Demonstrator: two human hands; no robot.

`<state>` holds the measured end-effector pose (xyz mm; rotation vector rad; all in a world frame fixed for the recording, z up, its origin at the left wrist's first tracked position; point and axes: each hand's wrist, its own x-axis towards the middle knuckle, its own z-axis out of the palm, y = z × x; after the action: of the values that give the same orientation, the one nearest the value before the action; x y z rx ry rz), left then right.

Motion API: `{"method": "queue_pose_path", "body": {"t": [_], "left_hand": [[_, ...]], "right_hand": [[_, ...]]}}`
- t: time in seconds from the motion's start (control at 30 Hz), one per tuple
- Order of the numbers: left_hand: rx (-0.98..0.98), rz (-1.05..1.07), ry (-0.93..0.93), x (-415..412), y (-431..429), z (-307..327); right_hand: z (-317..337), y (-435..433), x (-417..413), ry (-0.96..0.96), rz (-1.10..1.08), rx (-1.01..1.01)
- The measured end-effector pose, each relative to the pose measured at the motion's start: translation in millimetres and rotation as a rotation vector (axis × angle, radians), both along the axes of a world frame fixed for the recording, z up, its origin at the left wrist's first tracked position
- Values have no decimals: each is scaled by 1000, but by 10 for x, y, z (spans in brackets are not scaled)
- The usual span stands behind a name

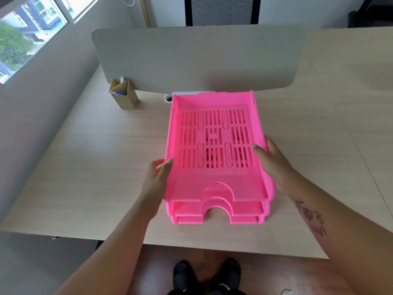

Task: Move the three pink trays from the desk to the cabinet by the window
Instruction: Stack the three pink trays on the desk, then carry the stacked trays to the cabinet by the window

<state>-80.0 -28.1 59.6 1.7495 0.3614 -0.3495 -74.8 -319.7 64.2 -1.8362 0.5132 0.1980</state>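
Three pink slotted trays are stacked on the light wooden desk (85, 177). The top tray (214, 188) is tilted, its near end raised above the two lower trays (217, 211). My left hand (158, 177) grips the top tray's left wall, thumb over the rim. My right hand (271, 162) holds its right wall, fingers hooked inside. The cabinet is not in view.
A grey divider panel (197, 58) stands across the desk behind the trays. A tan pen holder (124, 95) sits at its left end, and a white object (170, 97) lies behind the trays. A window (23, 35) is at the far left, a chair back (222, 10) beyond.
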Motion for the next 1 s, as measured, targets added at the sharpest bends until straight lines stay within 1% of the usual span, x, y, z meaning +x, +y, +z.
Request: {"method": "queue_pose_path", "body": {"t": [0.1, 0.17, 0.23, 0.37, 0.5, 0.6, 0.77, 0.9, 1.0], "left_hand": [[-81, -28, 29, -292, 41, -210], [-102, 18, 6, -473, -2, -353], [-103, 68, -1, -579, -73, -459], [-187, 151, 80, -573, -159, -590], [-214, 136, 128, -502, -153, -630], [-188, 126, 131, -439, -148, -536], [-139, 121, 96, -188, -186, -213], [-182, 157, 78, -56, -97, -104], [-216, 165, 70, -121, 66, -74]], "right_hand": [[-83, 18, -325, -4, -73, 129], [-149, 65, -555, 5, -104, 184], [-278, 100, -736, 12, -107, 198], [-578, 128, -911, 105, -78, 248], [-743, 145, -864, 150, -111, 337], [-686, 130, -779, 127, -121, 370], [-324, 134, -566, 15, -179, 405], [-216, 253, -495, -6, -228, 418], [-140, 408, -475, -14, -223, 408]]}}
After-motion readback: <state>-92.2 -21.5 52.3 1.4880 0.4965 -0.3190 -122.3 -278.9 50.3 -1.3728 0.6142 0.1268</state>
